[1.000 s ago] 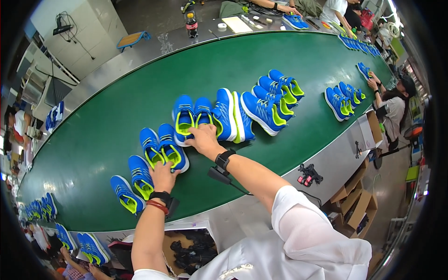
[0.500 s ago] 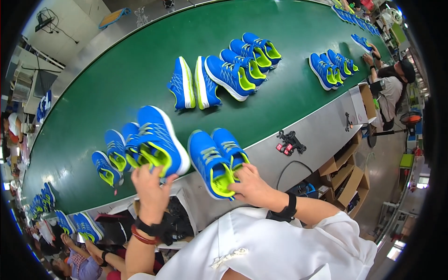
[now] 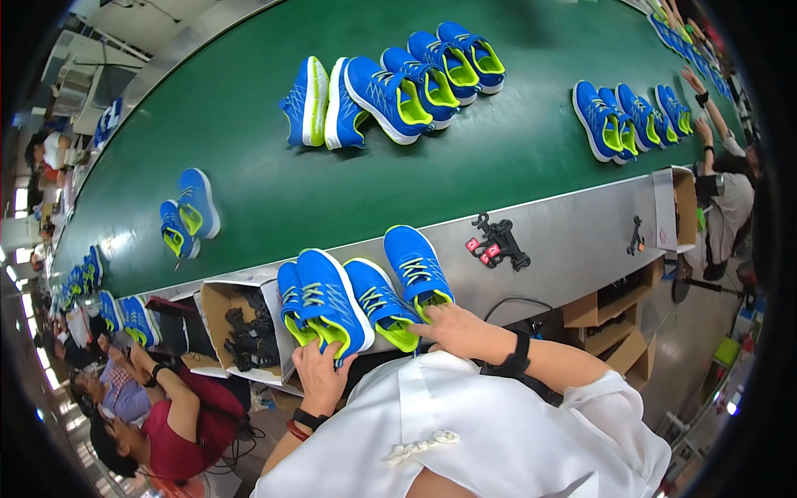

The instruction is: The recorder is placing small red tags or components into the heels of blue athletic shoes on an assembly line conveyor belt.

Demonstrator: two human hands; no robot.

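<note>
My left hand (image 3: 320,373) is closed on the heel openings of a pair of blue sneakers (image 3: 330,290) with lime-green linings, white soles and grey laces. My right hand (image 3: 461,330) grips the heels of two more such sneakers, one sneaker (image 3: 415,259) with its toe farther out and the other sneaker (image 3: 375,295) beside it. All of these shoes are close together at the near metal edge (image 3: 461,241) of the green belt, toes pointing away from me. Some of my fingers are hidden inside the shoe openings.
Several blue sneakers (image 3: 390,91) stand in a row on the green belt (image 3: 274,203); a pair (image 3: 189,212) is at left, others (image 3: 618,120) at right. Black plastic hangers (image 3: 498,242) lie on the metal ledge. A carton (image 3: 217,315) holds black pieces. Co-workers (image 3: 178,415) sit left; another (image 3: 726,199) is right.
My left hand has brought its sneakers right and closer to me, beside the right hand's pair. My right hand still holds its pair. The view has shifted; a pair is left behind on the belt.
</note>
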